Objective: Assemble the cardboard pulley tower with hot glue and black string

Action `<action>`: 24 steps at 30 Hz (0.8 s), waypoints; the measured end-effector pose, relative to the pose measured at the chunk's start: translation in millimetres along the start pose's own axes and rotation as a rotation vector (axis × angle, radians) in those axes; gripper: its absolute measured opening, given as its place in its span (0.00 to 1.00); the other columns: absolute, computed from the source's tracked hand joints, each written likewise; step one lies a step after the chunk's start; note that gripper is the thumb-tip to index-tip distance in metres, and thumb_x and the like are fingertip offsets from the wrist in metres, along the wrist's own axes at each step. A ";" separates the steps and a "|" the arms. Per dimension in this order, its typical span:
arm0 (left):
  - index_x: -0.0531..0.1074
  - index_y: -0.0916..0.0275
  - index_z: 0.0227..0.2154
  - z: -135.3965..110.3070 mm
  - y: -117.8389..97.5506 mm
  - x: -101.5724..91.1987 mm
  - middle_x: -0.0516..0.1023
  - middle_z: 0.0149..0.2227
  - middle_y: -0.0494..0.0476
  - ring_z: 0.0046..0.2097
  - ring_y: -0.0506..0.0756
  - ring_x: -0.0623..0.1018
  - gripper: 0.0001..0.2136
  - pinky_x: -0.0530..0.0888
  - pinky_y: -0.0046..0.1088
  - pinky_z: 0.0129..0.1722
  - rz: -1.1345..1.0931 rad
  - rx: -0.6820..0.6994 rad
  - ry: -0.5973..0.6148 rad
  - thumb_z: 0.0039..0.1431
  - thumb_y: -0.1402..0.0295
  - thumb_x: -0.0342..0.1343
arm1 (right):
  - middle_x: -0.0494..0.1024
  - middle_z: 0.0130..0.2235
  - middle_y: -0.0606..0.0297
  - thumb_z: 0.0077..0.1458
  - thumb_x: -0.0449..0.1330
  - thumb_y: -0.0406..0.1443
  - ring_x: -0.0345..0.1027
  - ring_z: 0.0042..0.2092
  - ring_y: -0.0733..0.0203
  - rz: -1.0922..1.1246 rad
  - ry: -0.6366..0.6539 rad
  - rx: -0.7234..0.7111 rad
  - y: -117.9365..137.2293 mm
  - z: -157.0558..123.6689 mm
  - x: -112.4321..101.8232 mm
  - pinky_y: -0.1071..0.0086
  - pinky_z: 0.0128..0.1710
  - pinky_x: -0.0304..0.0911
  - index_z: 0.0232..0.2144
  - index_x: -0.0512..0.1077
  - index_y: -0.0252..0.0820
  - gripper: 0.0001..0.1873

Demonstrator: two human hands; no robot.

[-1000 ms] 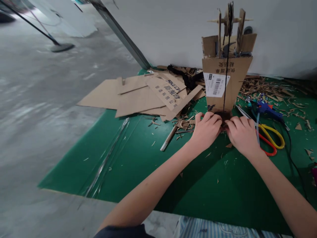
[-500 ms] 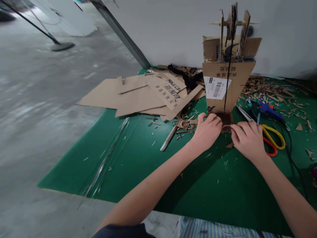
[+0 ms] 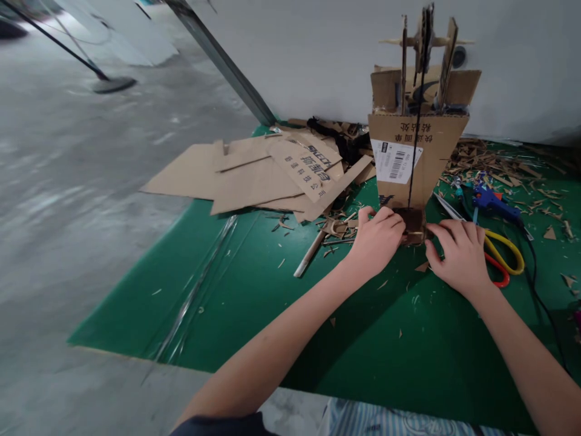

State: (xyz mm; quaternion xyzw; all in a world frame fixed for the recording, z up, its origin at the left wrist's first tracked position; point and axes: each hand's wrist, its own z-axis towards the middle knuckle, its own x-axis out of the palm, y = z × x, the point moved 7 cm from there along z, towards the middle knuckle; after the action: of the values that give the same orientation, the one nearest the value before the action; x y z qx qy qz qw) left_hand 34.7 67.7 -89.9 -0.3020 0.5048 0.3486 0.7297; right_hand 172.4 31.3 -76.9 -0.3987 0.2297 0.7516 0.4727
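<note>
A tall cardboard structure (image 3: 415, 157) stands upright, wider at its top, with a printed label on its front. Above it, a cardboard wheel (image 3: 424, 39) sits on a wooden skewer (image 3: 440, 42) between two uprights. From the wheel a black string (image 3: 414, 145) runs down to a small open cardboard box (image 3: 414, 221) at the base. My left hand (image 3: 379, 236) is closed at that box's left side, fingertips partly hidden. At the right side my right hand (image 3: 458, 251) has thumb and index finger apart. A thin strip (image 3: 414, 234) lies across the box's near part.
Yellow-and-red scissors (image 3: 506, 248) and a blue glue gun (image 3: 497, 203) with its cord lie to the right. Flat cardboard sheets (image 3: 254, 175) are piled at the left. Scraps (image 3: 490, 160) cover the back of the green mat (image 3: 272, 315), along with a rod (image 3: 311, 253).
My right thumb and index finger have parted from their pinch on the thin strip and moved slightly right. The tall structure has shifted slightly; my left hand has moved a little left.
</note>
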 end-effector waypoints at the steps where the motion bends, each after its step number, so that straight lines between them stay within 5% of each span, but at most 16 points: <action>1: 0.72 0.63 0.32 -0.1 0.3 -0.7 0.80 0.39 0.56 0.48 0.58 0.70 0.07 0.56 0.43 0.48 -0.002 0.000 0.002 0.65 0.72 0.51 | 0.76 0.43 0.57 0.59 0.56 0.37 0.62 0.43 0.51 0.007 0.006 -0.008 1.9 0.1 -0.3 0.58 0.44 0.53 0.45 0.73 0.42 0.13; 17: 0.73 0.64 0.32 -6.0 -16.9 -6.4 0.78 0.39 0.60 0.48 0.59 0.70 0.11 0.58 0.42 0.50 0.237 0.223 -0.032 0.64 0.79 0.47 | 0.76 0.44 0.57 0.57 0.56 0.34 0.62 0.44 0.50 -0.011 0.059 -0.027 5.7 -0.4 1.9 0.55 0.49 0.52 0.47 0.73 0.42 0.15; 24: 0.72 0.63 0.31 -2.2 -10.2 -8.3 0.77 0.36 0.57 0.45 0.58 0.70 0.09 0.57 0.43 0.51 0.172 0.170 -0.071 0.64 0.76 0.49 | 0.76 0.44 0.56 0.54 0.55 0.31 0.61 0.44 0.50 -0.059 0.028 -0.024 5.1 0.7 -0.8 0.54 0.49 0.52 0.48 0.73 0.40 0.18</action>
State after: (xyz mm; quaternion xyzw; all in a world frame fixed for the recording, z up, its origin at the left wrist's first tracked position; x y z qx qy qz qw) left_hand 39.8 58.4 -81.8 -0.1822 0.5306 0.3765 0.7373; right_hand 167.7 29.1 -76.1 -0.4216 0.2154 0.7342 0.4866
